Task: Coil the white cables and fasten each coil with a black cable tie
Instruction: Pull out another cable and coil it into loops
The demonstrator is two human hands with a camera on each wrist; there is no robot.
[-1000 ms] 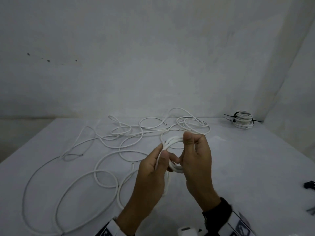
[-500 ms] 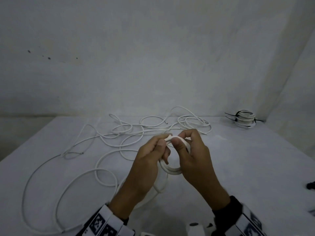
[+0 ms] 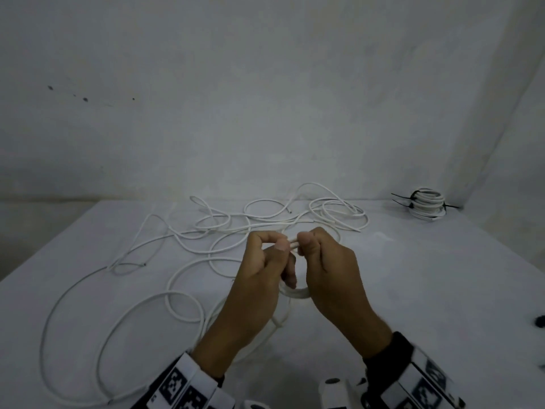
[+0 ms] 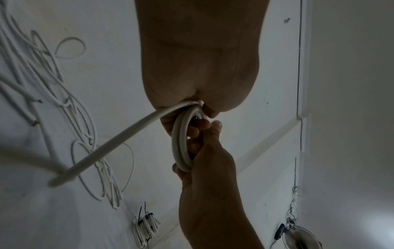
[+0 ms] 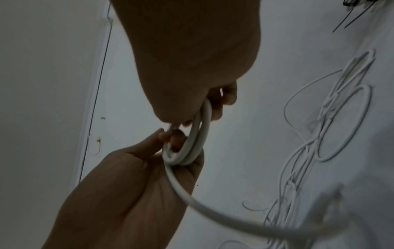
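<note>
A small coil of white cable is held upright above the middle of the table. My left hand pinches its top between thumb and fingers, and my right hand pinches the same top edge from the right. In the left wrist view the coil shows about three turns, and the cable's loose tail runs off down to the table. The right wrist view shows the coil with fingers of both hands through its ring. Neither hand holds a cable tie.
Several loose white cables sprawl over the white table's left and back. A finished coil with black ties sits at the back right corner. Some black ties lie nearby. A dark object shows at the right edge.
Another turn went onto the coil. Both hands dropped lower, and their thumbs have come together on the coil's top. The tail has drawn in under my left hand.
</note>
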